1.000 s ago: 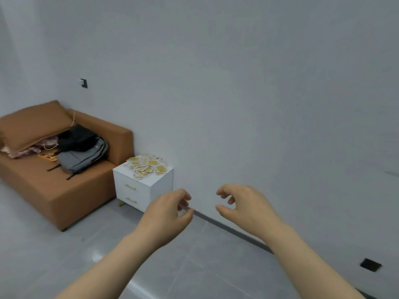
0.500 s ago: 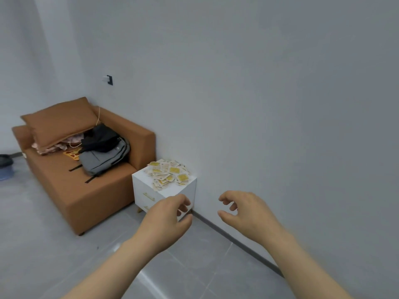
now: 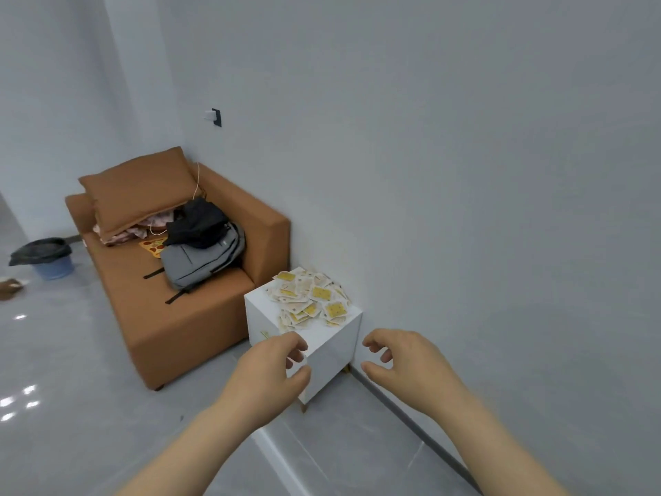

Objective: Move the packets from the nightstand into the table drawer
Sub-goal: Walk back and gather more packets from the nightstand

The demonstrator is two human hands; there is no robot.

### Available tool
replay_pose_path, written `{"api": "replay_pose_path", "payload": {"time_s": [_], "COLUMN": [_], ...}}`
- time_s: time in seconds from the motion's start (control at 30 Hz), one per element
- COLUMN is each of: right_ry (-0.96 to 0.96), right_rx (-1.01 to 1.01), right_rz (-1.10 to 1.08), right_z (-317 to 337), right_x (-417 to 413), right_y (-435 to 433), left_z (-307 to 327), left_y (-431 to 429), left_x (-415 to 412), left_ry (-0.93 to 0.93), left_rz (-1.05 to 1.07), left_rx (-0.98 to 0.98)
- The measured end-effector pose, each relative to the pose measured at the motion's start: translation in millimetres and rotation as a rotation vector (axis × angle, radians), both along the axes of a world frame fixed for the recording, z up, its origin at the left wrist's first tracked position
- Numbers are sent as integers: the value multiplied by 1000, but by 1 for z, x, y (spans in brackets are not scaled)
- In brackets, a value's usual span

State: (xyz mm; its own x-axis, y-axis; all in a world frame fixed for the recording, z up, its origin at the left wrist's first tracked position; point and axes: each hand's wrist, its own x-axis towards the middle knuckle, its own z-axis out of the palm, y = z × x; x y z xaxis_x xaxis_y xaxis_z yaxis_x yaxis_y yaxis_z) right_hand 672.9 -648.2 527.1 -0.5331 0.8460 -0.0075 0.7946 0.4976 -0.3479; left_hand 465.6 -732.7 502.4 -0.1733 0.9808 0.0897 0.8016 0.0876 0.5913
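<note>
packets (image 3: 310, 299) beyond both hands, untouched

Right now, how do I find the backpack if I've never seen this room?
Find the brown sofa against the wall. On its seat, at the end beside the white nightstand, lies the backpack. It is the only grey thing there, with black straps, and a black bundle sits on top of it.

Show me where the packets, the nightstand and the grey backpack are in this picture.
packets (image 3: 311, 300), head view, middle of the pile.
nightstand (image 3: 332, 359), head view, bare white side panel nearest the wall.
backpack (image 3: 204, 259), head view, grey front panel.
</note>
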Motion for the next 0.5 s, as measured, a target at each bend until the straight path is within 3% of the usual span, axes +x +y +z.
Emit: {"api": "replay_pose_path", "payload": {"time_s": [0.5], "right_ry": [94], "right_rx": [-164], "right_rz": [-95], "right_z": [-47], "right_x": [-199], "right_y": [178], "left_z": [-25], "left_y": [186], "left_x": [-210], "left_ry": [14], "left_rz": [-27], "left_rx": [-77]}}
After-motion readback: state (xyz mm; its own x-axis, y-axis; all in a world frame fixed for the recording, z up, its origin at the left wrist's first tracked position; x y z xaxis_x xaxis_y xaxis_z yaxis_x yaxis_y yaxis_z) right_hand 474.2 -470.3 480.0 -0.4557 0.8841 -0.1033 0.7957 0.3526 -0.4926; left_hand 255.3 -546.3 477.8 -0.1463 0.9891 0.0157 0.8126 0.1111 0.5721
